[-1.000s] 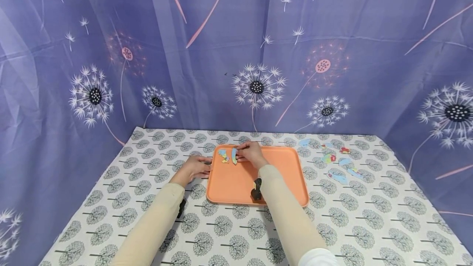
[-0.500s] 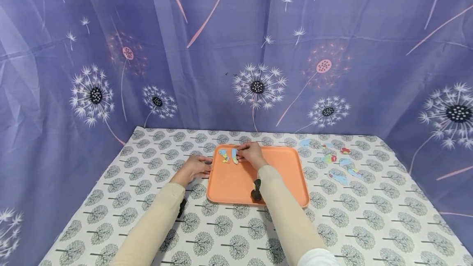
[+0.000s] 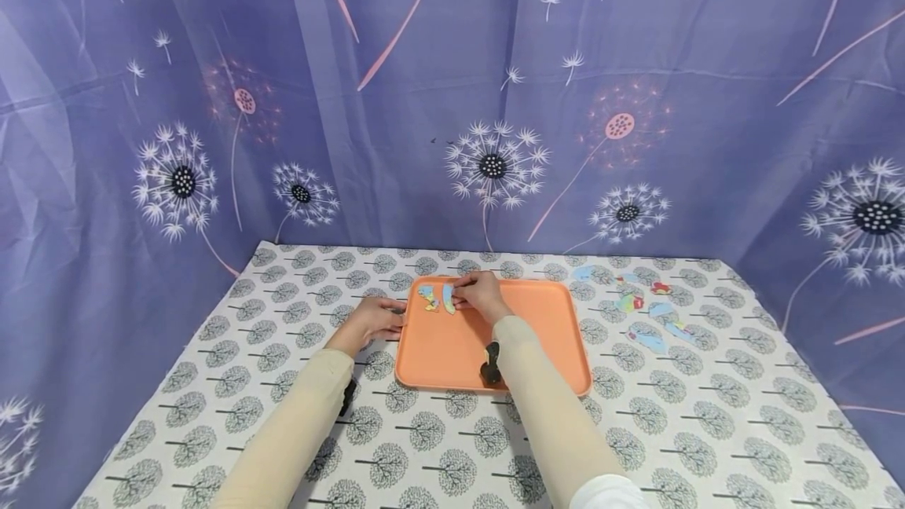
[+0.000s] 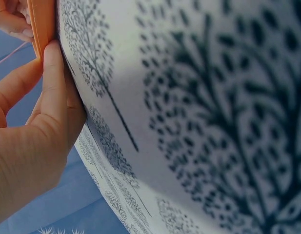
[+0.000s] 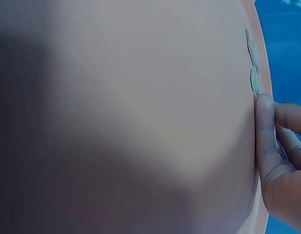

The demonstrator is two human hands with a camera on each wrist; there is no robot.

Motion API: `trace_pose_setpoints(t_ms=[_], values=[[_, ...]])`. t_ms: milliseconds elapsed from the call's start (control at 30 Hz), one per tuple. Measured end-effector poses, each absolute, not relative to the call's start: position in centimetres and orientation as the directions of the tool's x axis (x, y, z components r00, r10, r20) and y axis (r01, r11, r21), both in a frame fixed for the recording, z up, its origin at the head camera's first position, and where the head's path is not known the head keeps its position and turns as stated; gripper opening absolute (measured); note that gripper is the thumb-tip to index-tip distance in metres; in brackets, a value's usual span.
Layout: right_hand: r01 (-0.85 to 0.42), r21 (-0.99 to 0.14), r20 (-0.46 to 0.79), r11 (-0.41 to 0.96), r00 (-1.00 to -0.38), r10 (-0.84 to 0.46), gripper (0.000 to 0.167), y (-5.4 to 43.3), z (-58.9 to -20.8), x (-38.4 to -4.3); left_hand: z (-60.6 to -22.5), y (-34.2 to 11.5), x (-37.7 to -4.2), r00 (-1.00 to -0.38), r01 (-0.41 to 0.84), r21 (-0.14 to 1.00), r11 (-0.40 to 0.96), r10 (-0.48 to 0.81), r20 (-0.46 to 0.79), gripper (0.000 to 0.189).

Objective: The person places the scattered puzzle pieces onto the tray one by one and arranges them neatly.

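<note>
My right hand (image 3: 484, 295) is nearly closed: thumb and fingertips draw together and pinch the right edge of a curved, pale-blue flat piece (image 3: 448, 299), which lies at 11 o'clock on an orange, rectangular, round-cornered tray (image 3: 438, 352). An irregular, blue-and-yellow flat piece (image 3: 428, 297) lies just beside it, at 10 o'clock, a narrow gap between them. My left hand (image 3: 369, 320) stands at the tray's 9 to 10 o'clock, fingers loosely bent and relaxed, touching the outer rim. Off the tray, at 2 o'clock, several multicoloured flat pieces (image 3: 630, 303) lie spread over a white cloth printed with grey trees (image 3: 509, 422). A purple fabric curtain printed with dandelions (image 3: 396, 148) hangs at 12 o'clock
</note>
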State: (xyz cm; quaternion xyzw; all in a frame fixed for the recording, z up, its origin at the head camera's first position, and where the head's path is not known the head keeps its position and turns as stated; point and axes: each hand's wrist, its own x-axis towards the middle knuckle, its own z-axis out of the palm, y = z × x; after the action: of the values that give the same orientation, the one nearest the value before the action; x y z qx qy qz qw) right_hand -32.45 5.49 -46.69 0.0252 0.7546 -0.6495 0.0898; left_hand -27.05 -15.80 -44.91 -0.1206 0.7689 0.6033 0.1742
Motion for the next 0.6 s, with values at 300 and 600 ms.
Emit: trace_pose_setpoints(t_ms=[300,600], values=[[0.231,-0.973,-0.232,0.022,-0.964,-0.132,0.02,6.4,-46.1,-32.8,-45.0,-15.8,-27.0,-0.913,-0.389,0.883,0.263,0.02,-0.408,0.041],[0.216,-0.974,-0.224,0.07,-0.965,-0.137,0.028,8.3,-44.8,-33.2,-45.0,-15.8,-27.1,-0.909,-0.398,0.882,0.252,0.02,-0.416,0.041]])
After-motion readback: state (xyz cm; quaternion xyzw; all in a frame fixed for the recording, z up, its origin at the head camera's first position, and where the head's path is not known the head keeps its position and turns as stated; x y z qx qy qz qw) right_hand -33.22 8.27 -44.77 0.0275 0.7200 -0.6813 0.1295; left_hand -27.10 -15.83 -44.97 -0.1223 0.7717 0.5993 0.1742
